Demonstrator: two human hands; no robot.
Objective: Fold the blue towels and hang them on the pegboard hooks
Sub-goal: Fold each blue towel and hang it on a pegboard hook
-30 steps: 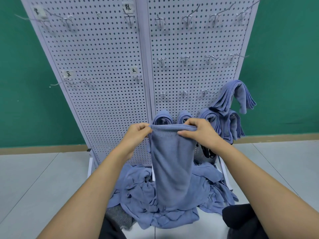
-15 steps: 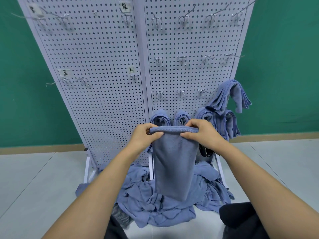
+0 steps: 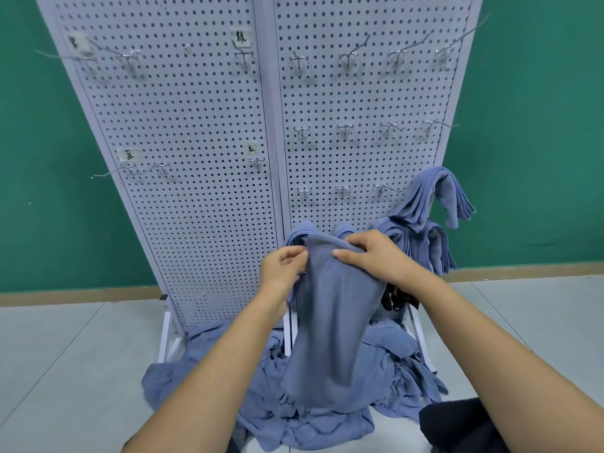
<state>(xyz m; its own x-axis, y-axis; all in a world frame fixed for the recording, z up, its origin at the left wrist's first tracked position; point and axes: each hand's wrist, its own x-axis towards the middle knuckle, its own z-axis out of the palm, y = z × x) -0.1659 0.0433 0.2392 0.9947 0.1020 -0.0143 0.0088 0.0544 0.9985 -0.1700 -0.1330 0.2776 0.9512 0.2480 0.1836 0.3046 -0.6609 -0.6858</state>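
A folded blue towel hangs in front of me, held at its top edge. My left hand pinches its left corner. My right hand grips the top right, fingers curled over the fold. Behind them stands the white pegboard with metal hooks. Several folded blue towels hang on the lowest hooks at the right. A pile of loose blue towels lies on the floor at the board's foot.
The pegboard's white frame legs stand on the grey floor. A green wall is behind. Long hooks stick out at the left. A dark object hangs low at the right. My dark-clothed knee is bottom right.
My hands have drawn closer together at the towel's top, so its top edge is now bunched instead of stretched flat. The towel's lower end swings slightly left.
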